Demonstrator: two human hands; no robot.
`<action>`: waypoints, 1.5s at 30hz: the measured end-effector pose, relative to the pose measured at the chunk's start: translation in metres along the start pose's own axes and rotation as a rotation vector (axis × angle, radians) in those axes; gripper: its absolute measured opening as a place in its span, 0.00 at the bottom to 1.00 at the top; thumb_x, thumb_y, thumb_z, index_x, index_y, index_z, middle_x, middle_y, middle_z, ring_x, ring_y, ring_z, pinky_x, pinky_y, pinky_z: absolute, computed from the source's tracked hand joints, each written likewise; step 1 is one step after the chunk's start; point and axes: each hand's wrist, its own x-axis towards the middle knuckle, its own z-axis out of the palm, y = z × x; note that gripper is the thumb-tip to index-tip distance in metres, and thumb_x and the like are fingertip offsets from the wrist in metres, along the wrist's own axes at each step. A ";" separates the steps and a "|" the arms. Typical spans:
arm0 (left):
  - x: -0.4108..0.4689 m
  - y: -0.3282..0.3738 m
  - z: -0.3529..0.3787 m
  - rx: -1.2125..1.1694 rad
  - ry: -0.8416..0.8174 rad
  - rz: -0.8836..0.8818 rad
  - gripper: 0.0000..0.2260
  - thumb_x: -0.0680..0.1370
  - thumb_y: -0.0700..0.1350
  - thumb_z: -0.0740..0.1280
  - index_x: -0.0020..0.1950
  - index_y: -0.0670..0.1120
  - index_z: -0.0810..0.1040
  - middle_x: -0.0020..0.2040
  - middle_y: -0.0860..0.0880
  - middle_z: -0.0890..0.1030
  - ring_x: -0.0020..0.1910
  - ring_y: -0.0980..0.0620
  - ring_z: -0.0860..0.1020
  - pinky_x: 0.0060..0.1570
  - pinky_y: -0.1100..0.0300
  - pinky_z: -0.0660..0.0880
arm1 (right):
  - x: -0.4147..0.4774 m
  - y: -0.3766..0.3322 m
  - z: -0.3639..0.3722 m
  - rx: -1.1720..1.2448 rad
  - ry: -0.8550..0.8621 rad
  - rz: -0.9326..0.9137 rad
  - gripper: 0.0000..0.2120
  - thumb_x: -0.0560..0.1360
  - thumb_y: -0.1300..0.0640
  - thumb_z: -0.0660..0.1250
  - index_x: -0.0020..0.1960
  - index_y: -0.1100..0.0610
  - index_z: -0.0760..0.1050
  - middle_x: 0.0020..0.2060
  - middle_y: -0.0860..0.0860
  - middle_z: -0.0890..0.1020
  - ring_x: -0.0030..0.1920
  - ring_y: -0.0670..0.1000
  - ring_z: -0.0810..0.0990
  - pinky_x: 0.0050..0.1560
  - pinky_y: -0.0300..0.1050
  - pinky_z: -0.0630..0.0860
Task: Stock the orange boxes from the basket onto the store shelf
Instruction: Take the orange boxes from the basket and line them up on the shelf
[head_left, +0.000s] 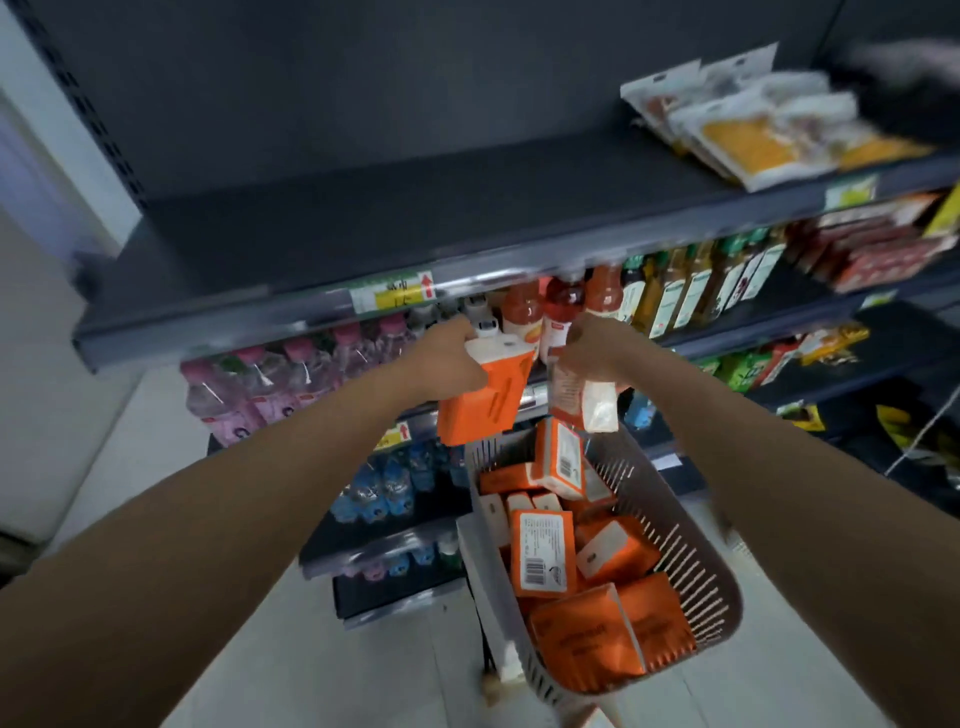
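Dim, motion-blurred — warped wide-angle edges

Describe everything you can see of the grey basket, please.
The basket looks like grey plastic, with rounded corners and walls cut by thin upright slots. It sits low in front of the shelves; what carries it is hidden. It is nearly full of orange boxes, lying and leaning in disorder. The left hand and right hand are above it and do not touch it.
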 end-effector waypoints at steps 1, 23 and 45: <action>-0.005 0.001 -0.010 -0.006 0.030 0.020 0.19 0.73 0.37 0.68 0.63 0.42 0.70 0.60 0.42 0.74 0.49 0.49 0.71 0.31 0.65 0.66 | -0.008 -0.012 -0.007 -0.002 0.006 -0.016 0.16 0.75 0.59 0.61 0.61 0.61 0.72 0.54 0.57 0.79 0.48 0.55 0.75 0.45 0.47 0.73; -0.055 -0.091 -0.236 -0.238 0.491 0.160 0.16 0.73 0.40 0.67 0.60 0.42 0.72 0.57 0.43 0.77 0.53 0.46 0.77 0.51 0.52 0.75 | -0.018 -0.249 -0.045 0.598 0.236 -0.074 0.19 0.80 0.64 0.55 0.65 0.49 0.73 0.66 0.59 0.72 0.61 0.62 0.76 0.37 0.46 0.81; 0.127 -0.122 -0.305 0.140 0.528 -0.072 0.17 0.77 0.39 0.63 0.66 0.41 0.69 0.63 0.42 0.74 0.57 0.46 0.74 0.50 0.58 0.67 | 0.205 -0.300 -0.096 -0.102 0.239 -0.311 0.14 0.76 0.51 0.66 0.53 0.62 0.75 0.46 0.56 0.77 0.48 0.56 0.77 0.43 0.46 0.70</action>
